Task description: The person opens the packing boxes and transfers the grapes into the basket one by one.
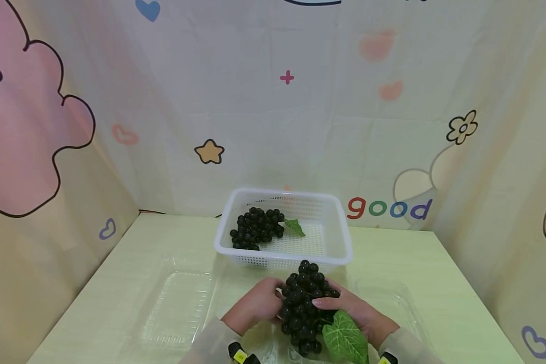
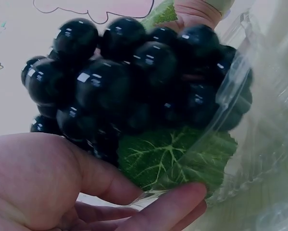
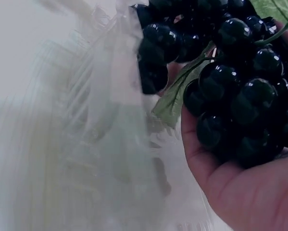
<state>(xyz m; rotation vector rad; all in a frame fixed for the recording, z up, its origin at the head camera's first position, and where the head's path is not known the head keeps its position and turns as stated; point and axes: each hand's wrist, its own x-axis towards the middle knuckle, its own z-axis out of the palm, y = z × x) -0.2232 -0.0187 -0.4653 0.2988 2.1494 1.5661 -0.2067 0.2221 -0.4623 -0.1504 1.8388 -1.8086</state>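
Observation:
A bunch of dark grapes [image 1: 302, 308] with a green leaf [image 1: 346, 337] is held up in front of the basket. My right hand [image 1: 352, 306] grips it from the right side, palm beneath several grapes in the right wrist view. On the left side, my left hand [image 1: 260, 303] pinches the edge of a clear plastic container [image 2: 252, 159], beside another leaf [image 2: 168, 156] of the bunch. The container's wall [image 3: 124, 86] stands next to the grapes in the right wrist view. Grapes hide part of both hands' fingers.
A white perforated basket [image 1: 341, 227] stands at the back, with another grape bunch [image 1: 257, 226] inside. One clear plastic tray [image 1: 177, 303] lies on the table at left, another clear tray [image 1: 402, 303] at right. A printed curtain [image 1: 300, 131] hangs behind the table.

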